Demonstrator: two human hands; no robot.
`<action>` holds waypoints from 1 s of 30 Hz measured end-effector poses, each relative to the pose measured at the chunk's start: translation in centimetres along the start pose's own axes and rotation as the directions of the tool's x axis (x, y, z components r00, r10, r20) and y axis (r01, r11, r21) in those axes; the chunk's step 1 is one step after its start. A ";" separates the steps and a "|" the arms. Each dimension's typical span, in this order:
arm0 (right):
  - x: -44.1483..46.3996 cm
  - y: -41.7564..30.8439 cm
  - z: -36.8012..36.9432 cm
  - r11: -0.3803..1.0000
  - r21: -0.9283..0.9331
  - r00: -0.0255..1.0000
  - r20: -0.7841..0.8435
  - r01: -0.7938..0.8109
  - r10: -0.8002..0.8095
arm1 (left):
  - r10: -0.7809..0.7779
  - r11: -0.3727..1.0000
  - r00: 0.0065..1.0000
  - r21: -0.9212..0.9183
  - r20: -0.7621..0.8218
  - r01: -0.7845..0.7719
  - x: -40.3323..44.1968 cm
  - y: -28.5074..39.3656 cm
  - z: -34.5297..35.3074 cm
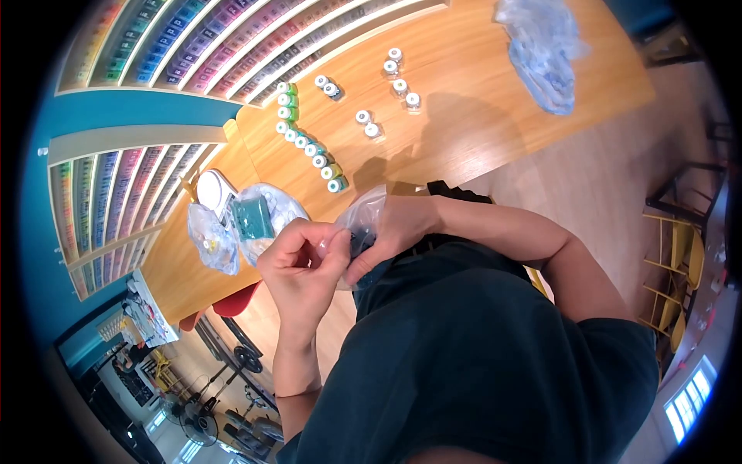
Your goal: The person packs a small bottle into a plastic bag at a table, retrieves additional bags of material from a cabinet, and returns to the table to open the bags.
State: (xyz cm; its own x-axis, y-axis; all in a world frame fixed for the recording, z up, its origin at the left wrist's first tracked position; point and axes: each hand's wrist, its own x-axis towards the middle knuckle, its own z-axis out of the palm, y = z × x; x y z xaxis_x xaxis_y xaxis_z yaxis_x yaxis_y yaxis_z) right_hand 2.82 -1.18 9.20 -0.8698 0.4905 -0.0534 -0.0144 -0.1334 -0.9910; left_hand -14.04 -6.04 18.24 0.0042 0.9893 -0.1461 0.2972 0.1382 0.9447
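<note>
A teal rectangular pack [249,220] in clear plastic [287,204] lies toward the left end of the wooden desk [471,46] as, by the near edge, a person's left hand [297,259] pinches a clear plastic pouch [369,206] of dark contents [360,240], the right hand [403,224] gripping its other side; a bluish plastic bag [541,58] rests near the right end.

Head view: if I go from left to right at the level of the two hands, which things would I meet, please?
Rack, small bag, green pack, left hand, held bag, right hand, yellow chair.
</note>
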 end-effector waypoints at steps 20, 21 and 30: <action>0.3 -0.9 0.5 0.954 0.273 0.992 -0.031 0.124 -0.120 | 0.055 0.995 0.998 0.084 -0.036 -0.052 -0.1 -0.8 0.6; 0.4 -0.8 0.6 0.941 0.317 0.993 -0.038 0.121 -0.115 | 0.082 0.991 0.996 0.105 -0.039 -0.078 0.0 -1.0 0.6; 0.6 -0.5 0.1 0.997 -0.006 0.994 -0.083 0.072 -0.072 | 0.063 0.998 0.998 0.001 -0.027 -0.063 0.2 -1.2 0.4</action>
State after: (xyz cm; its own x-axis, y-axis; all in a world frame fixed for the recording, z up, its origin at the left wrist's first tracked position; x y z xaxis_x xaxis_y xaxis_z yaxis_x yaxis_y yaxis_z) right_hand 2.25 -0.85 9.63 -0.8225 0.5686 0.0085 -0.0741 -0.0924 -0.9930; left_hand -13.98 -6.09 16.93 -0.0030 0.9969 -0.0781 0.2972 0.0754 0.9518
